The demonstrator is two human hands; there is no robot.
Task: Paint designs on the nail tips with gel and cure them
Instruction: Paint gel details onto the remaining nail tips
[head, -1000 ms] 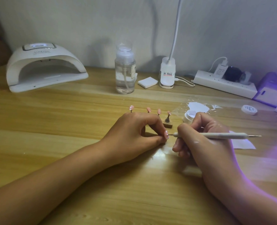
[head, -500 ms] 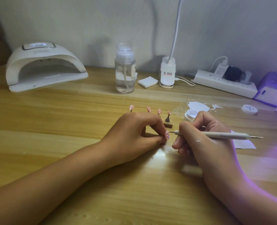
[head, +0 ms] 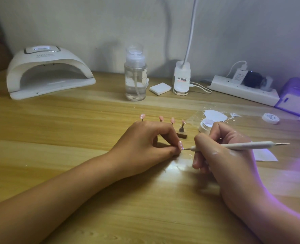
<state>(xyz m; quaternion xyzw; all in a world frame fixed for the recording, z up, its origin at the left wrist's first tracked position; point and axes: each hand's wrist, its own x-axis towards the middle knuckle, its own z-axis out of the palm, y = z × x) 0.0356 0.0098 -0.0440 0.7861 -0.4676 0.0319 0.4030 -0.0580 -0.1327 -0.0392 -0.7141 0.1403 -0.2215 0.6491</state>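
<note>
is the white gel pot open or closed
Open: the gel pot shows its pale contents with no lid on it; a round white lid lies apart on the table to its right.

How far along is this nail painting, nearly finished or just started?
Roughly partway. Done: the leftmost standing tip seems to carry white specks already. In hand: the left hand pinches a pink tip while the right hand sets the dotting pen point against it. Left: three standing tips look plain, and nothing shows inside the curing lamp.
</note>
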